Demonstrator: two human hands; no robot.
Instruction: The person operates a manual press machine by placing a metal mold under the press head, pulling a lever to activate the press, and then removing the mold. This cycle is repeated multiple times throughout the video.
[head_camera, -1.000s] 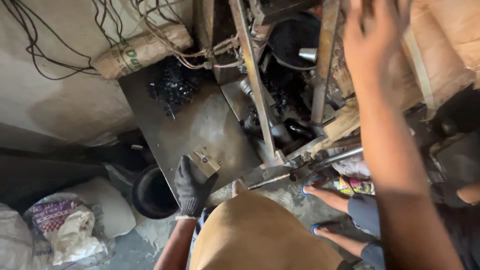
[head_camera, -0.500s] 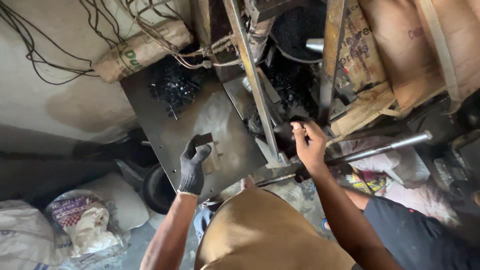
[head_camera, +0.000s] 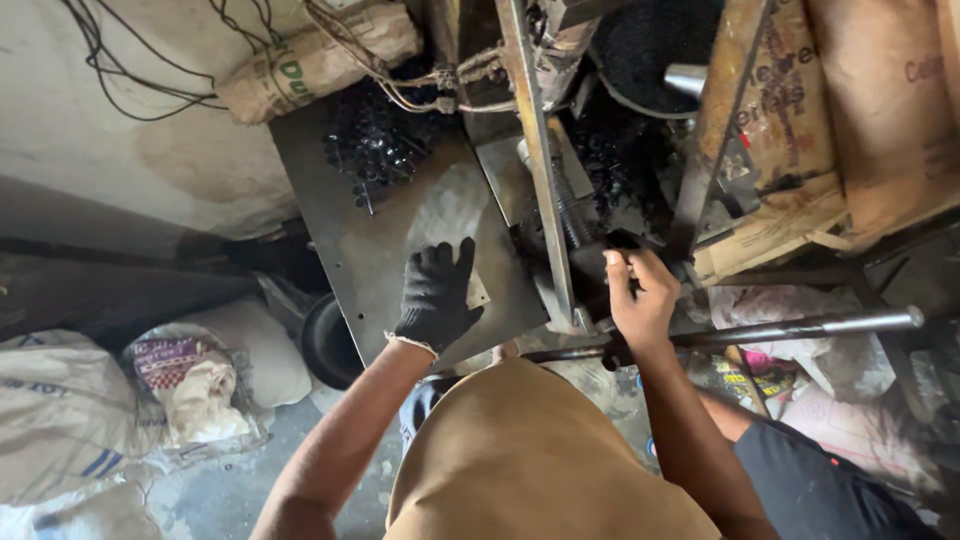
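My left hand wears a black glove and lies palm down, fingers spread, on a grey metal plate. A small pale piece shows under its right edge. My bare right hand is closed around a dark part of the machine, just right of a slanted steel frame bar. A heap of small black parts lies at the plate's far end. A long steel rod runs to the right below my right hand.
A rolled sack and loose cables lie at the top left. Cardboard sheets lean at the right. A black bucket stands below the plate, with filled bags on the floor to its left.
My right hand came down from high on the machine and closed on the dark part by the frame bar. My left hand moved up the plate and flattened over the small piece.
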